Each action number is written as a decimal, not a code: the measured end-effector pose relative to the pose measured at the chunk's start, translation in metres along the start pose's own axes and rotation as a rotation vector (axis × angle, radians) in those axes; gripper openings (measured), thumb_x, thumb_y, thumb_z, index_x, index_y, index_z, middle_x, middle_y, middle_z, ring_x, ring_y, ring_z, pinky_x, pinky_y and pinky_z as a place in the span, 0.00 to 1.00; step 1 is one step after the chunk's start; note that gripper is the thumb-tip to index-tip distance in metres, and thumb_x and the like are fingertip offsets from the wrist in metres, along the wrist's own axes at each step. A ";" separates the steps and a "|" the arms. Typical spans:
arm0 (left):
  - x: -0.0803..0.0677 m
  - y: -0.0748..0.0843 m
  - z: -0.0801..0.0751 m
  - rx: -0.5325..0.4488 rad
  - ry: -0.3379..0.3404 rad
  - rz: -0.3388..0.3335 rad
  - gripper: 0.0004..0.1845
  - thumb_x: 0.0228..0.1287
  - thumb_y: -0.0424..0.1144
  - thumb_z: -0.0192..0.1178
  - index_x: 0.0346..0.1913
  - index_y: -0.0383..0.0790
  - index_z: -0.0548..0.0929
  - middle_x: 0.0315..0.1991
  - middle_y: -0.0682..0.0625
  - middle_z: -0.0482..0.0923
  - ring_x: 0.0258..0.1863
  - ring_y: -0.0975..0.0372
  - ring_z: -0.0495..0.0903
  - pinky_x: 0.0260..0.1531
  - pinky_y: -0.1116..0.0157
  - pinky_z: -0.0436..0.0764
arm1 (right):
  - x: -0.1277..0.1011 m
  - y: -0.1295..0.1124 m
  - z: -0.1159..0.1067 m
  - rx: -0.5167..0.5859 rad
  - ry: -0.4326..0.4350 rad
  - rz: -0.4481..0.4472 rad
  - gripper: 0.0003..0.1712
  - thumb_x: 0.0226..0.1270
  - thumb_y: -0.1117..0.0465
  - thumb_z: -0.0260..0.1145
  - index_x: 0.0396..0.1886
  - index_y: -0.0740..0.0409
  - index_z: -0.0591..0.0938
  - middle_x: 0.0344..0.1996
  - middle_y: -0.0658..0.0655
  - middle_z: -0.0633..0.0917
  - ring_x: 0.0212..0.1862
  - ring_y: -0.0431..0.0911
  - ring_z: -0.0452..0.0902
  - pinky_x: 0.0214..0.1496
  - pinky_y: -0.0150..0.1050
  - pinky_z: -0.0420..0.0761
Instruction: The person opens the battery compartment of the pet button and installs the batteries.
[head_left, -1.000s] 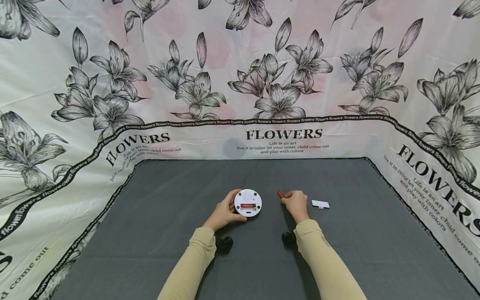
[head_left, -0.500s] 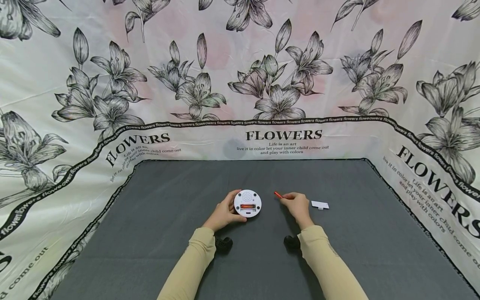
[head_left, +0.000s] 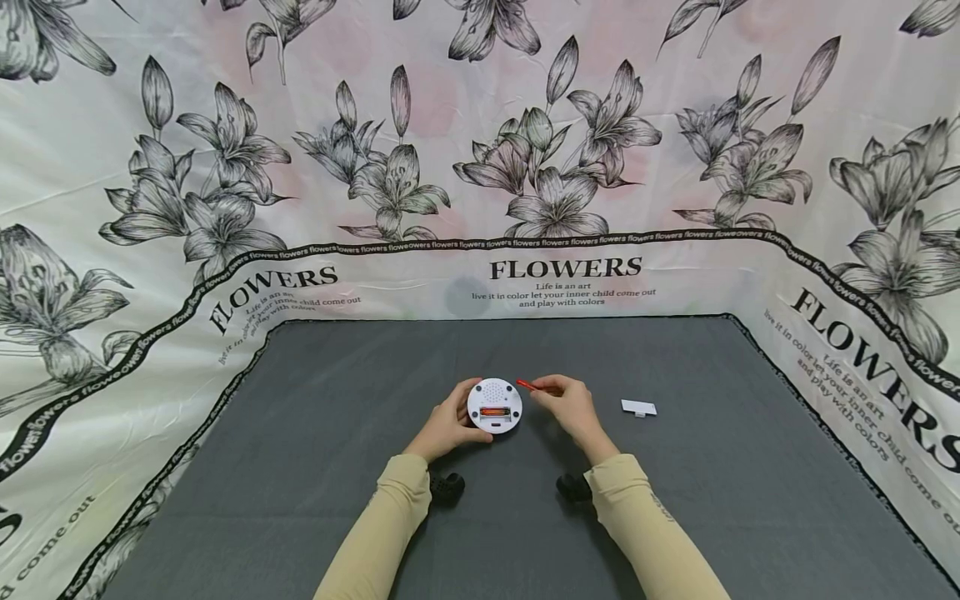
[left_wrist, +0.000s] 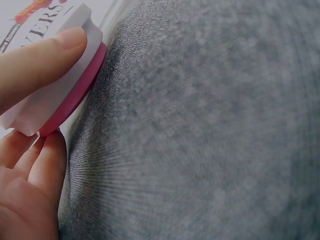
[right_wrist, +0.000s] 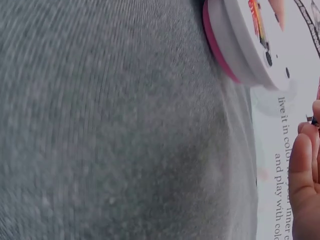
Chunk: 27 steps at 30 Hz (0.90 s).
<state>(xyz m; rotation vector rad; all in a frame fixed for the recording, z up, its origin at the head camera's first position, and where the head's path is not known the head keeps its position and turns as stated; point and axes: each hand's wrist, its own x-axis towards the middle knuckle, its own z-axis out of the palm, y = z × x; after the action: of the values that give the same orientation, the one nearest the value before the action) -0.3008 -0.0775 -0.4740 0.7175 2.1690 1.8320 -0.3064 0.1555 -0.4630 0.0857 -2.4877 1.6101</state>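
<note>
Left hand [head_left: 448,423] curled round the left edge of a round white device [head_left: 495,406], thumb on its white rim above a pink band [left_wrist: 75,97]. Device lay back-up on the grey mat [head_left: 300,467]; open battery bay held one red battery [head_left: 495,412], long axis left-right. Right hand [head_left: 570,408] pinched a second red battery [head_left: 527,384] at fingertips, just right of the device's upper edge, long axis left-right, free end pointing up-left toward device. White battery cover [head_left: 639,407] lay apart to the right. Floral cloth [head_left: 562,208] behind.
</note>
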 end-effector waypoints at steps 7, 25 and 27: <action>-0.002 0.002 0.001 -0.020 -0.003 0.002 0.50 0.45 0.22 0.70 0.70 0.39 0.54 0.67 0.41 0.57 0.64 0.55 0.62 0.55 0.61 0.71 | -0.003 -0.004 0.003 0.074 -0.035 -0.003 0.11 0.56 0.67 0.69 0.41 0.64 0.84 0.33 0.56 0.83 0.35 0.46 0.76 0.35 0.35 0.75; 0.008 -0.025 -0.001 -0.005 0.011 0.009 0.53 0.43 0.24 0.72 0.71 0.37 0.51 0.68 0.45 0.56 0.65 0.59 0.60 0.55 0.64 0.70 | -0.005 -0.004 0.005 0.268 -0.072 -0.255 0.10 0.60 0.73 0.63 0.41 0.66 0.82 0.36 0.62 0.83 0.36 0.43 0.77 0.37 0.29 0.76; 0.008 -0.026 -0.001 -0.012 0.008 0.014 0.53 0.43 0.24 0.72 0.71 0.37 0.51 0.68 0.45 0.56 0.65 0.59 0.61 0.55 0.65 0.70 | -0.005 -0.006 0.006 0.261 -0.079 -0.267 0.11 0.60 0.73 0.63 0.43 0.68 0.82 0.38 0.65 0.82 0.37 0.46 0.78 0.37 0.30 0.77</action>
<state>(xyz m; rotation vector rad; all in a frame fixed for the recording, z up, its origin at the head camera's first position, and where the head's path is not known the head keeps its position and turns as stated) -0.3138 -0.0772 -0.4978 0.7260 2.1613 1.8567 -0.3019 0.1473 -0.4614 0.5021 -2.1894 1.8291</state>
